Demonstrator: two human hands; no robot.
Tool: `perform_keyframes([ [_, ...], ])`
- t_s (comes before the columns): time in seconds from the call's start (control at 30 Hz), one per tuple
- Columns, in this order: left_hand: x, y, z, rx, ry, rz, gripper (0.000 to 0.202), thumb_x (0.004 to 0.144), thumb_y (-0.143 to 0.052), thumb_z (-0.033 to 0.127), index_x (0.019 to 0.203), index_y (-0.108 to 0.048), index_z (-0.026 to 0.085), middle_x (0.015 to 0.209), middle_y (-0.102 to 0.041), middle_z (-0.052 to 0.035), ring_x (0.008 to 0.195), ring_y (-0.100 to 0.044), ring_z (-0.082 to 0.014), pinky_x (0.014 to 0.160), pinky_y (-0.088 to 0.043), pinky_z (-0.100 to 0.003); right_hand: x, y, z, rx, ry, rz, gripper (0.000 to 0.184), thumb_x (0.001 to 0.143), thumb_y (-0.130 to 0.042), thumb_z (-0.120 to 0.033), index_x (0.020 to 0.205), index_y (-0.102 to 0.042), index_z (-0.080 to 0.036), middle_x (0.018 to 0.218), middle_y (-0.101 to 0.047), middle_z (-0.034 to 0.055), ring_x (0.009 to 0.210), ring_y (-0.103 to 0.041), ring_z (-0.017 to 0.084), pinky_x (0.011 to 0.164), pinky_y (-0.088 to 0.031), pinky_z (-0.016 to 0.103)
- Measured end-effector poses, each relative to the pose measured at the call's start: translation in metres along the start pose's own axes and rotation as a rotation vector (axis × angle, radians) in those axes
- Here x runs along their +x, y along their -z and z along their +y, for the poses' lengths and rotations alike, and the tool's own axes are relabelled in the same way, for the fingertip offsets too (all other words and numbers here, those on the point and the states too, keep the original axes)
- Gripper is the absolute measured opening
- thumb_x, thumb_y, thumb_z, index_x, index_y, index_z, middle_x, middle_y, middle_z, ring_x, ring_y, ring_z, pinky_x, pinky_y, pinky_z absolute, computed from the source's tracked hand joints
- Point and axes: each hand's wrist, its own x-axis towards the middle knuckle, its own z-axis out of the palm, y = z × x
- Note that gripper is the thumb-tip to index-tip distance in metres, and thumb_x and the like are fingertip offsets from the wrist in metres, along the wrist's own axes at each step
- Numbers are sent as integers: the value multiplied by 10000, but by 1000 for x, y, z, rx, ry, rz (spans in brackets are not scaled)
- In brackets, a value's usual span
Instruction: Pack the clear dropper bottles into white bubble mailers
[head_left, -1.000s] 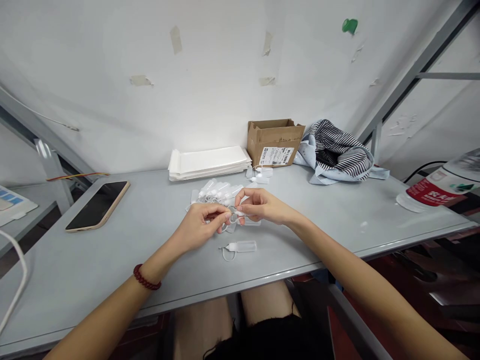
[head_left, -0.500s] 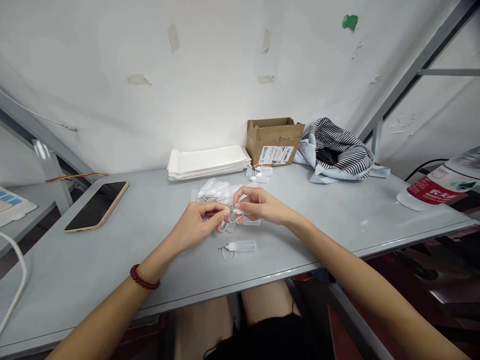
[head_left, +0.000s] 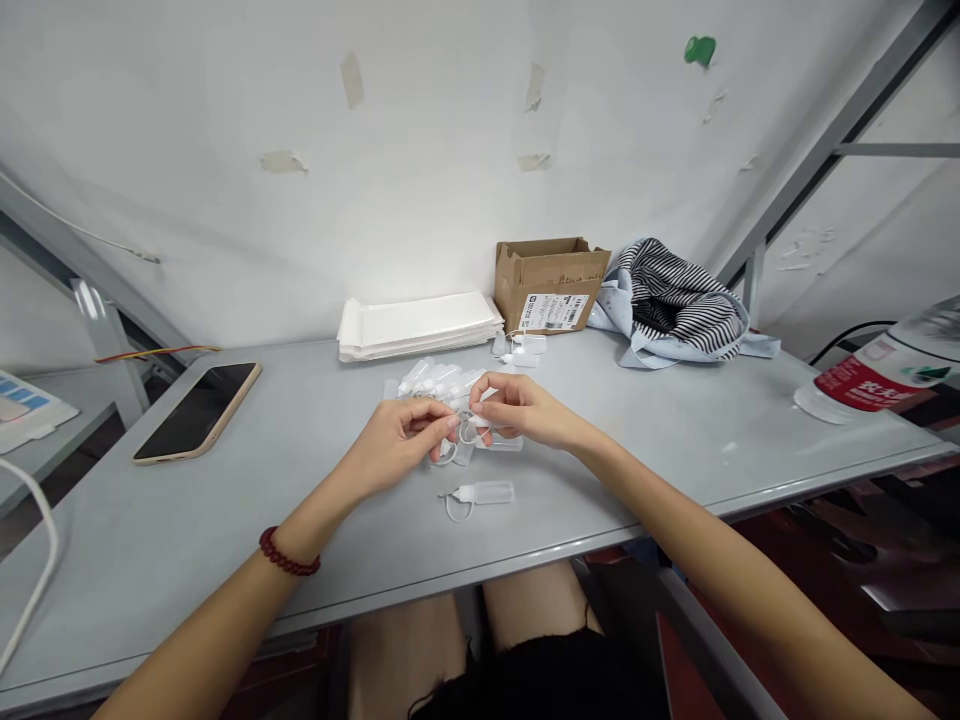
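Edged apart: L hand (head_left: 403, 440) pinched, hold unclear; R hand (head_left: 521, 408) pinching wht cap (head_left: 481, 422).

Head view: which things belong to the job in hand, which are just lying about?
Likely the job:
white looped piece in the right hand
left hand, close beside it
pile of small bottles
lone small bottle in front

Apparently just lying about:
phone
cardboard box
white stack
striped cloth
red-labelled bottle
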Motion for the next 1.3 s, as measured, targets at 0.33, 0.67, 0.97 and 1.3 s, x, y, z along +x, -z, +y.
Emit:
perform_keyframes([
  [0.33, -2, -6, 1, 16, 14, -32, 248, 851, -551, 346, 736, -660, 155, 516, -563, 23, 487, -546, -105, 503, -455, -209, -1, -2, 1, -14, -19, -10, 214, 806, -610, -356, 843, -500, -177, 523, -571, -52, 409, -409, 49, 408, -227, 174],
  [0.67, -4, -8, 0, 6, 15, -42, 232, 851, -538, 314, 746, -657, 144, 531, -559, 23, 490, -539, -95, 500, -452, -201, -1, -3, 4, -23, -7, -19, 178, 822, -591, -329, 854, -510, -174, 540, -580, -44, 412, -401, 47, 413, -246, 174],
  [0.97, -4, -10, 3, 32, 39, -96, 213, 853, -520, 285, 746, -643, 147, 560, -581, 19, 501, -555, -95, 508, -461, -197, -1, -3, 2, -49, -12, -44, 180, 821, -605, -326, 856, -506, -180, 519, -566, -53, 443, -480, 64, 420, -247, 171],
  [1.3, 0, 1, -9, 292, -105, 131, 241, 870, -495, 333, 779, -632, 156, 660, -645, -8, 532, -522, -106, 513, -402, -213, 4, 34, 4, -431, 109, 405, 235, 897, -487, -420, 952, -503, -192, 767, -640, 4, 583, -505, 99, 543, -390, 226],
])
